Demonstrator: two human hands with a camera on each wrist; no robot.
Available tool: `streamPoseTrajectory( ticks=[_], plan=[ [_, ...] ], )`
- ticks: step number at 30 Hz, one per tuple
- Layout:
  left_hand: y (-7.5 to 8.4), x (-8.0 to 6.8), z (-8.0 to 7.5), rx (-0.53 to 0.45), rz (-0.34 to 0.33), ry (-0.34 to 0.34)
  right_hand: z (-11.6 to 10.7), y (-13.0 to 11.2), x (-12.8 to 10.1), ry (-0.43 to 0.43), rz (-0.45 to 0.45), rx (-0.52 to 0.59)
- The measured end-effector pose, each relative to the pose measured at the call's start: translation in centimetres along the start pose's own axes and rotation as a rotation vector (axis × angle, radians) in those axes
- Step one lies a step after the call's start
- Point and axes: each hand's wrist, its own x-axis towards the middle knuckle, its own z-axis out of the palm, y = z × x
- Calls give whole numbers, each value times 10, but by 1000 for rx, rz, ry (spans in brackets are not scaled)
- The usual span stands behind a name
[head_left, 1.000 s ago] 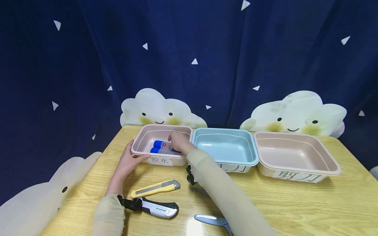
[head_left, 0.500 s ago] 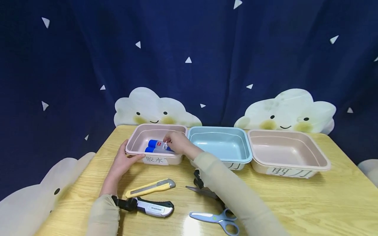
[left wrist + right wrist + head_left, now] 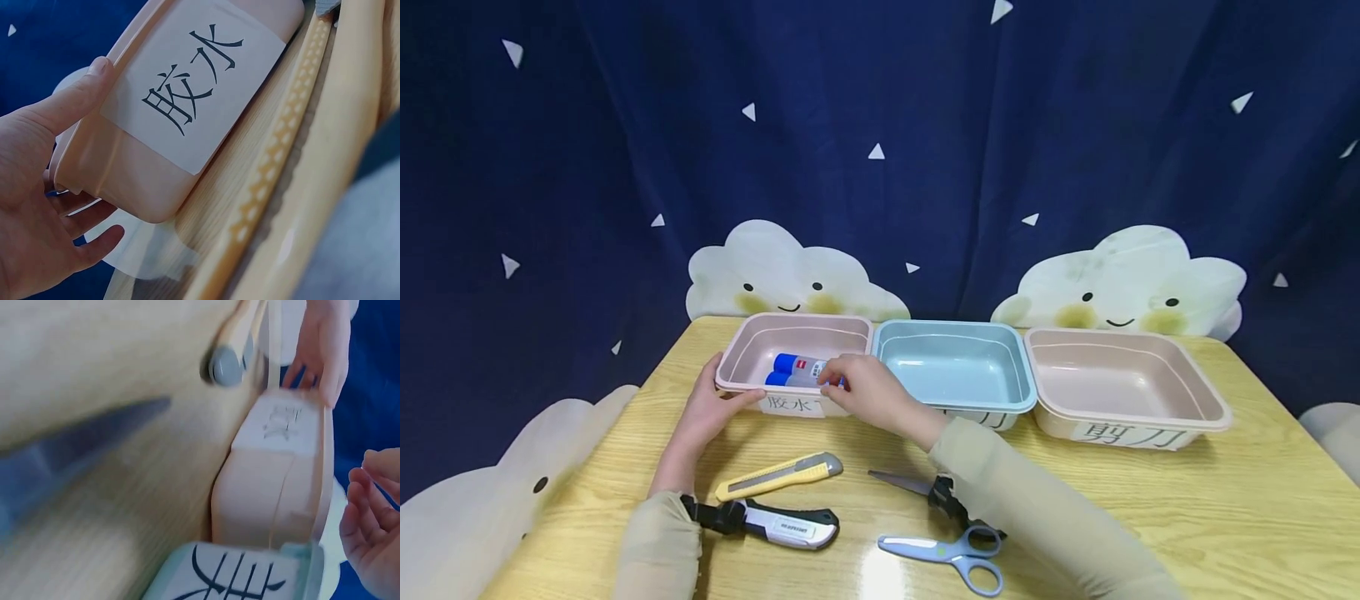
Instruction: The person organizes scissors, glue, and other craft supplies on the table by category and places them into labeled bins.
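From above, two glue sticks (image 3: 801, 372) lie in the pink tray (image 3: 741, 350). The left hand (image 3: 709, 408) grips the tray's corner; its wrist view shows only the label (image 3: 194, 87). The right hand (image 3: 865, 398), fingers loose, holds nothing.

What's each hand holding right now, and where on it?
Left hand grips the pink tray at its front-left corner. Right hand is over that tray's rim, holding nothing.
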Motion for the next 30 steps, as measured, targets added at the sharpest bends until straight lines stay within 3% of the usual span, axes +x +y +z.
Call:
streamPoseTrajectory(
  ticks=[7,19,30],
  plan=[
    [0,0,2,-21,24,-9,6,-12,-26,-116,-95,34],
    [2,-2,0,-12,8,-8,36,-12,-38,-337,-146,-106],
    [4,-2,1,-20,-7,-8,52,-18,-34,-379,-151,-162]
  ],
)
